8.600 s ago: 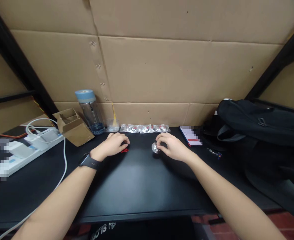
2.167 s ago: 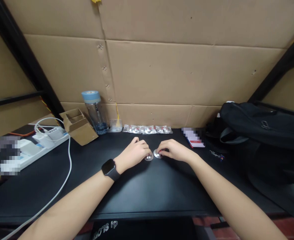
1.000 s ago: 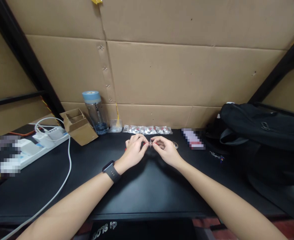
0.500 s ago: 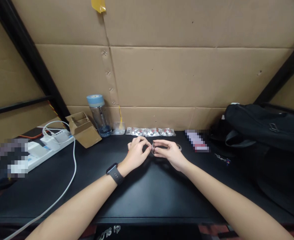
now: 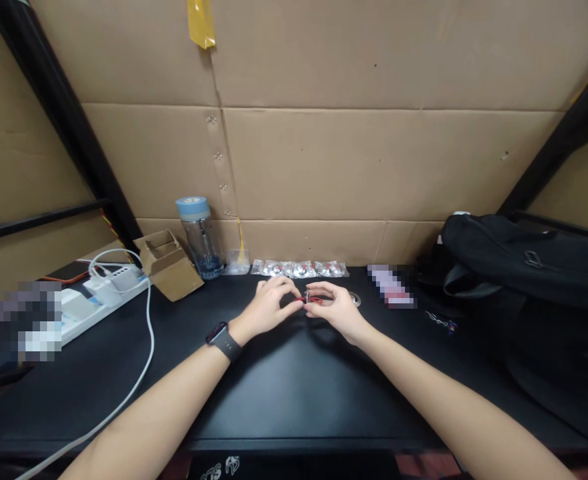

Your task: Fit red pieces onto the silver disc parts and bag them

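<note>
My left hand (image 5: 269, 309) and my right hand (image 5: 335, 308) meet above the black desk (image 5: 284, 380), fingers pinched together. Between the fingertips sits a small silver round part with a red wire (image 5: 310, 299); both hands grip it. A second small silver disc (image 5: 355, 299) lies on the desk just right of my right hand. A row of clear packets with silver and red parts (image 5: 300, 269) lies behind the hands, along the cardboard wall. A black watch is on my left wrist.
At the back left stand a blue-lidded water bottle (image 5: 200, 237) and an open cardboard box (image 5: 168, 265). A white power strip with a cable (image 5: 105, 291) lies left. A black bag (image 5: 529, 267) fills the right side. Keys (image 5: 441, 322) lie near it.
The hands came together from apart, lifted a silver part off the desk and now pinch it with a red wire showing. One silver disc was left lying to the right.
</note>
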### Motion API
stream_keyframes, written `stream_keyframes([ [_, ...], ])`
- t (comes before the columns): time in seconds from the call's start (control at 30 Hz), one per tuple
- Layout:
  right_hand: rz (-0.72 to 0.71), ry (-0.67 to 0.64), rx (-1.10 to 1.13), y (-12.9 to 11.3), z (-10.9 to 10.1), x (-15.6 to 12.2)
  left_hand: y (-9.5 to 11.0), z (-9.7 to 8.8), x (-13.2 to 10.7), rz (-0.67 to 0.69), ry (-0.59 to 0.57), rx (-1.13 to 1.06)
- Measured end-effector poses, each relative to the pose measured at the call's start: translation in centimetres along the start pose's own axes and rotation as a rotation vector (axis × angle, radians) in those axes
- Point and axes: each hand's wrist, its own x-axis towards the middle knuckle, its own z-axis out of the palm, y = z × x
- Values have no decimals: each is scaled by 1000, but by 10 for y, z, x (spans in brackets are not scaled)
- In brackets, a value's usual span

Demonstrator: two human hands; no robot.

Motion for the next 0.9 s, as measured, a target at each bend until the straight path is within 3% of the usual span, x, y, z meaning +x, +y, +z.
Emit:
stream_keyframes([
  [0.07, 10, 15, 18, -2, -3, 1, -25, -13, 2, -40, 46, 122],
  [0.2, 3, 43, 12, -7, -13, 5, -84, -35, -3, -310, 82, 510],
  [0.33, -10, 33, 6, -8, -19, 7, -111, -35, -10, -451, 114, 603],
  [0.47, -20, 35, 0, -9, -21, 8, -108, -34, -11, -500, 179, 652],
  [0.7, -80, 41, -9, -14, -29, 10, -93, -50, -7, -522, 299, 648],
  [0.8, -143, 55, -62, -20, -37, 11, -74, -49, -4, -378, 281, 508],
  [0.9, -201, 82, -163, -28, -46, 12, -40, -35, -1, -110, 99, 272],
])
